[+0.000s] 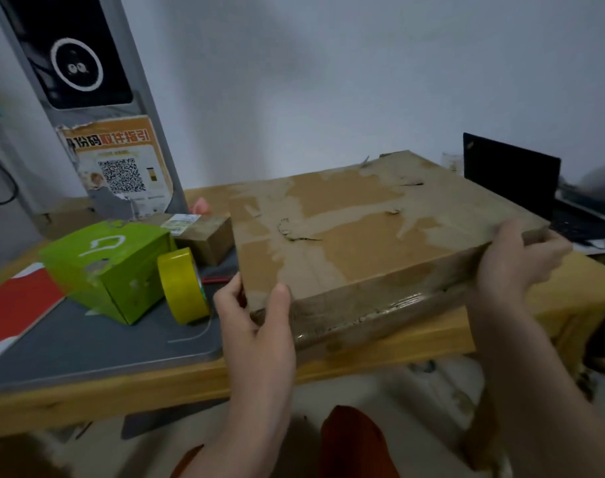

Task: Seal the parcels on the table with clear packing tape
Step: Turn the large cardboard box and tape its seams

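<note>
A large flat brown cardboard parcel (363, 229), its top scarred by torn paper and old tape, is lifted and tilted over the wooden table (415, 350). My left hand (256, 326) grips its near left corner, thumb on top. My right hand (515, 260) grips its near right corner. Glossy tape runs along the parcel's near side. A yellow-looking roll of packing tape (183, 286) stands on edge to the left, with a loose end trailing onto the grey mat (87, 343). A green box (108, 267) and a small brown parcel (204, 236) sit beside the roll.
A red booklet (14, 308) lies at the left on the grey mat. A tall grey device (97, 98) with a QR sticker stands at the back left. An open black laptop (515, 177) sits at the right. A red pen (218, 279) lies near the roll.
</note>
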{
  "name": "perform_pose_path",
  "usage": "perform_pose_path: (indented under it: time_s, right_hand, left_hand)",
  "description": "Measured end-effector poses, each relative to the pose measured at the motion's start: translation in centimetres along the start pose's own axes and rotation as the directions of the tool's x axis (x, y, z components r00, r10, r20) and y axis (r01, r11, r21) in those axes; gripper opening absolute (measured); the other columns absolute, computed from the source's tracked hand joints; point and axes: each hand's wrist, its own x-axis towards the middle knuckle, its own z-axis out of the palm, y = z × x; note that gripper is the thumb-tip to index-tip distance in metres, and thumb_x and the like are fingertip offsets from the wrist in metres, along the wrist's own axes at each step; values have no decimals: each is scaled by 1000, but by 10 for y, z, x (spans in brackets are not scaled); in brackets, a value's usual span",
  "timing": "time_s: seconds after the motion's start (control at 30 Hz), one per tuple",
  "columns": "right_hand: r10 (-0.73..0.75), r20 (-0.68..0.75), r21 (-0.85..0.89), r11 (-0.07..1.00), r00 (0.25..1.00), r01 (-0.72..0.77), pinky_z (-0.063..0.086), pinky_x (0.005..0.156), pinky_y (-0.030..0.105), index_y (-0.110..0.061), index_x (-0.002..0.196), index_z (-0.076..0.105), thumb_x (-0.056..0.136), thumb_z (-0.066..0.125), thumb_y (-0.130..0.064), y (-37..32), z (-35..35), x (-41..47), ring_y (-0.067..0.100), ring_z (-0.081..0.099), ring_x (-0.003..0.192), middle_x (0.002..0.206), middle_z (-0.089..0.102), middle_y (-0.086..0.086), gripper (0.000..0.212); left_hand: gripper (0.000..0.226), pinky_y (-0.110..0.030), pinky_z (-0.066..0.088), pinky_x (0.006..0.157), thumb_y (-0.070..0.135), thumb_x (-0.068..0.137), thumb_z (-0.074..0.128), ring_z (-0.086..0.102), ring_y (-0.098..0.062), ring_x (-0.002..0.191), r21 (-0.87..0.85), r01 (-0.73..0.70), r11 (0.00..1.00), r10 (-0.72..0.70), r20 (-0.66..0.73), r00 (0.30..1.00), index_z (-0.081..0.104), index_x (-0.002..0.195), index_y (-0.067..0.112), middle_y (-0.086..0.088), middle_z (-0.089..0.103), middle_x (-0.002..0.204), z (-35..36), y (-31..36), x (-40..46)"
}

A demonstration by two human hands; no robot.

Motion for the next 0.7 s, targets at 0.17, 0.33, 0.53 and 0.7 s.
perform_pose_path:
  time_s: [0.17,0.33,0.53,0.7]
  right_hand:
    - [61,3,-131,990,998,-60,29,109,56,-12,135,37,94,49,-26,12,-13,-17,30,27,136,146,32,11,45]
    - [113,47,-168,980,992,-103,27,112,54,-12,139,33,94,52,-26,28,-10,-25,29,24,138,149,29,11,51]
    - [146,86,-175,976,986,-129,32,110,51,-11,141,30,92,58,-27,47,3,-24,28,24,138,151,26,9,59]
    - [126,93,-200,974,988,-106,33,109,49,-10,142,29,92,58,-28,51,12,-21,28,26,137,150,27,10,60]
  left_hand:
    - [28,-48,52,95,26,95,60,54,-19,113,66,51,997,-47,-63,997,40,111,39,-1,48,128,-7,-18,-6]
    - [31,-51,53,93,38,86,65,54,-22,114,100,87,991,-80,-76,994,40,97,53,0,50,125,-6,-23,13]
    - [57,-50,53,94,57,63,59,53,-21,116,155,100,983,-86,-90,992,43,115,40,3,53,125,-4,-29,41]
    - [49,-51,51,96,51,75,64,54,-22,115,190,88,978,-80,-47,996,43,117,35,1,53,124,-4,-35,52]
